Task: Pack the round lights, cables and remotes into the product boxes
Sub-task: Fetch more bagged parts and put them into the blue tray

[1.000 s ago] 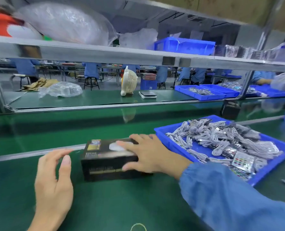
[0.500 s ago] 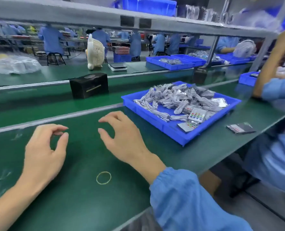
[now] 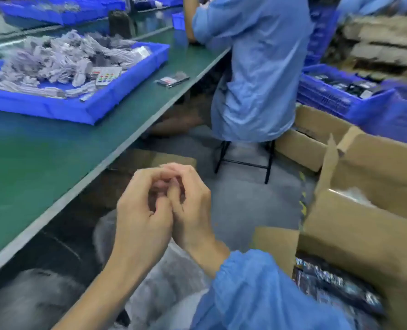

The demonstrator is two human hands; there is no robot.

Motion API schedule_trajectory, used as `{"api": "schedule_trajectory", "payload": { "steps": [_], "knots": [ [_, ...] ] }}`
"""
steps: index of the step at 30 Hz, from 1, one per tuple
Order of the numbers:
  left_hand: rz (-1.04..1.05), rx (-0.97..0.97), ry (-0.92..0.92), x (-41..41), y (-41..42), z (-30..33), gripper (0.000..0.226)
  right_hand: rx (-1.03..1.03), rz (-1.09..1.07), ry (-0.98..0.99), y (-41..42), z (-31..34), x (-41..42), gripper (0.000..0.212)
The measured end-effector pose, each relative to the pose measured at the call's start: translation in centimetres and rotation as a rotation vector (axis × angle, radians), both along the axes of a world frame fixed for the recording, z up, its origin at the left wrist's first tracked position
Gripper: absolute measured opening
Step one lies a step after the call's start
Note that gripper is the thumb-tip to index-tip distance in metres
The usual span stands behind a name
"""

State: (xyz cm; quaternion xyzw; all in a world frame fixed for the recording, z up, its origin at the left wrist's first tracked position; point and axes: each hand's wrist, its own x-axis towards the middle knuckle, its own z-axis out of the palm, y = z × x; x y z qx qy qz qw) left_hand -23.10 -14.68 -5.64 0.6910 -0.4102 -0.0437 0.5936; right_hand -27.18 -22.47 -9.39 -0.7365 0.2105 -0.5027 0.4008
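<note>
Beyond the front edge of the green table point(image 3: 42, 158), my left hand point(image 3: 140, 220) and my right hand point(image 3: 193, 210) are pressed together over my lap. Their fingers are curled into each other and nothing shows between them. A blue tray point(image 3: 116, 94) on the table at upper left holds a heap of grey coiled cables point(image 3: 54, 58) and a remote with coloured buttons point(image 3: 108, 76). A small bagged item point(image 3: 172, 81) lies on the table beside the tray. At lower right an open cardboard carton point(image 3: 364, 229) holds dark printed product boxes point(image 3: 336, 284), blurred.
A person in a blue coat point(image 3: 252, 67) sits on a stool close to the table on my right. Behind are a blue crate point(image 3: 340, 94) of dark parts and more cardboard cartons point(image 3: 312, 132) on the floor.
The view has swung right and down. Both hands left the table top and came together below its edge. The black product box on the belt is out of view.
</note>
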Motion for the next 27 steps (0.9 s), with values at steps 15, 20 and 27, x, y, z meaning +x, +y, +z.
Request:
{"api": "schedule_trajectory", "payload": {
  "steps": [15, 20, 27],
  "knots": [
    [-0.667, 0.559, 0.025, -11.9, -9.8, -10.9, 0.02, 0.499, -0.621, 0.408, -7.2, -16.7, -19.3, 0.039],
    [-0.84, 0.76, -0.12, -14.2, -12.0, -13.4, 0.035, 0.925, -0.779, 0.862, -10.4, -25.4, -25.7, 0.049],
    [-0.911, 1.036, -0.413, -14.1, -15.6, -17.0, 0.054, 1.234, -0.408, 1.198, -9.3, -33.0, -27.1, 0.051]
  ]
}}
